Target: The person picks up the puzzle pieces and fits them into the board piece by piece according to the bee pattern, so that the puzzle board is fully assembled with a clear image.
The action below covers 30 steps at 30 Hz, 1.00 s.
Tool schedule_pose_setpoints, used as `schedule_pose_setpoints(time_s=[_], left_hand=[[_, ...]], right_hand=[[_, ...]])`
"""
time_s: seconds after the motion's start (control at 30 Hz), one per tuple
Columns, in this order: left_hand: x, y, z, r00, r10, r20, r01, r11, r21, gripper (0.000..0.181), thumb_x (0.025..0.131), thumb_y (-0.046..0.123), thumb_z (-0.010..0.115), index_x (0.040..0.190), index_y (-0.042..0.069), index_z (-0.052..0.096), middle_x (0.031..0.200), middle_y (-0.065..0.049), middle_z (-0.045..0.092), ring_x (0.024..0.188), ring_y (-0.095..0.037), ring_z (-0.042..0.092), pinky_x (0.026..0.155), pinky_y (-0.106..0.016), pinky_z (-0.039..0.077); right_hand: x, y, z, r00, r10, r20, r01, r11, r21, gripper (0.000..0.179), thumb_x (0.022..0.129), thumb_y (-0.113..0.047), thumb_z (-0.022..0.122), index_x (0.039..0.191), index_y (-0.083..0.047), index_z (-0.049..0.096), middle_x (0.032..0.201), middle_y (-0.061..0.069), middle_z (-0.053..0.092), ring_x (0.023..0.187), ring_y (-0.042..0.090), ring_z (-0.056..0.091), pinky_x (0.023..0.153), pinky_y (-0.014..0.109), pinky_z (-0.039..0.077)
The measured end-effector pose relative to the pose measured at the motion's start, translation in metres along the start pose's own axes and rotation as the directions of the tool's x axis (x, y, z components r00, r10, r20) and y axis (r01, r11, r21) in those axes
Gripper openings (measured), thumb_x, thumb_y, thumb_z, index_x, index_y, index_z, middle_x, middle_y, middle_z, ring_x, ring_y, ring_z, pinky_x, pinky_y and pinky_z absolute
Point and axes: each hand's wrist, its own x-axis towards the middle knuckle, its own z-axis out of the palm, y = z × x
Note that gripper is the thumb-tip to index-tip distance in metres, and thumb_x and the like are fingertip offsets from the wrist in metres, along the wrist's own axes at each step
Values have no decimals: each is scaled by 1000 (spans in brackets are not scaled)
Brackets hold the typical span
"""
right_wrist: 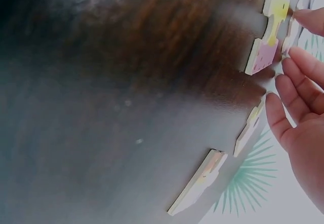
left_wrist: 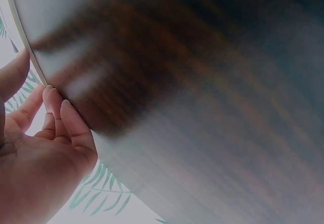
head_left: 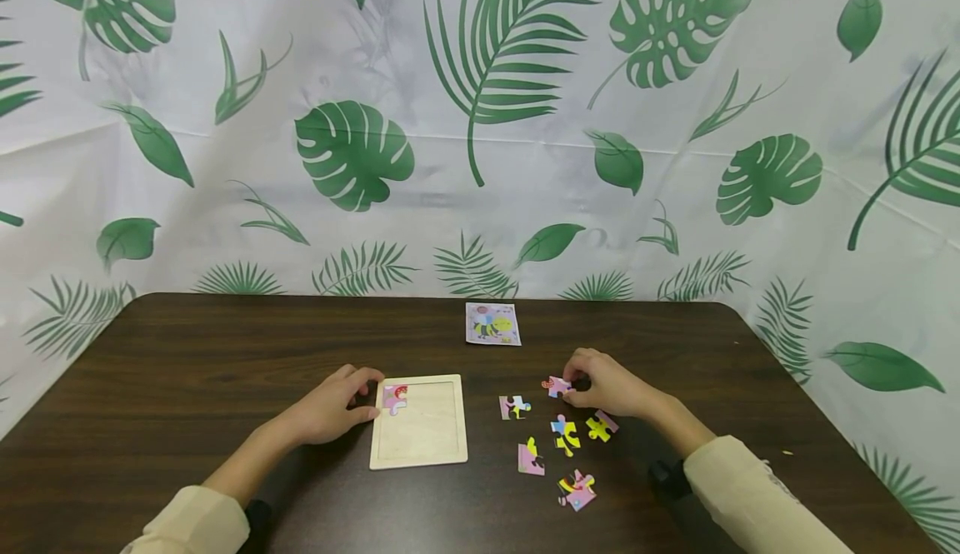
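"On the dark table, where is the left hand positioned?"

"At the left side of the wooden tray; the tray's edge is touched by thumb and fingertips, and a gap is left between thumb and forefinger. A corner piece is seated in the tray's far left corner."

"How is the right hand set?"

"Its grip is narrow: a red-and-pink piece is pinched between thumb and fingertips, well to the right of the tray. Whether that piece is lifted off the table cannot be told."

"How are the loose pieces arranged?"

"A white-and-yellow piece is placed nearest the tray. A blue-and-yellow piece and a pink-edged yellow piece are located near the right hand. Closer to the viewer, a pink-and-yellow piece and a multicoloured piece are laid."

"And beyond the tray?"

"A printed card, marked with a bee, is laid flat. Behind the table, a white cloth with green leaves is hung."
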Motion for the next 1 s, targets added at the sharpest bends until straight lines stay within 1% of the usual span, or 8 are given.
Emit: schedule_pose_setpoints(time_s=[0.13,0.3,0.63,0.73,1.0], left_hand=[[-1,1,0,1000,2,3,-2,1000,-3,39,83,16,67,117,4,51,92,-7,47,79,-20,46,70,-37,41],[-1,1,0,1000,1,5,-1,1000,1,40,83,16,67,118,5,51,93,-6,47,79,-20,47,71,-37,41],[-1,1,0,1000,18,3,-18,1000,-6,41,83,18,67,118,4,51,92,-7,47,79,-20,46,70,-37,41],[-2,2,0,1000,13,4,-13,1000,-8,40,83,17,67,117,4,51,92,-7,47,79,-20,46,70,-37,41],[-2,2,0,1000,31,-3,-31,999,14,38,84,16,66,116,4,52,94,-7,49,83,-22,48,72,-39,41]], right_hand=[[0,1,1,1000,3,-13,-3,1000,6,17,78,-15,71,87,-6,60,85,-2,52,77,13,47,70,31,44],[1,0,0,1000,20,-2,-20,1000,14,18,78,-17,71,87,-7,60,85,-3,51,78,13,47,71,31,44],[1,1,1,1000,8,-5,-8,1000,15,16,77,-17,72,85,-9,61,83,-4,51,76,12,47,70,30,44],[1,1,2,1000,9,-8,-9,1000,22,16,76,-16,72,85,-9,61,84,-4,52,76,12,47,70,29,44],[2,0,0,1000,16,-8,-15,998,63,16,76,-13,71,86,-8,60,83,-2,53,75,12,50,69,28,45]])
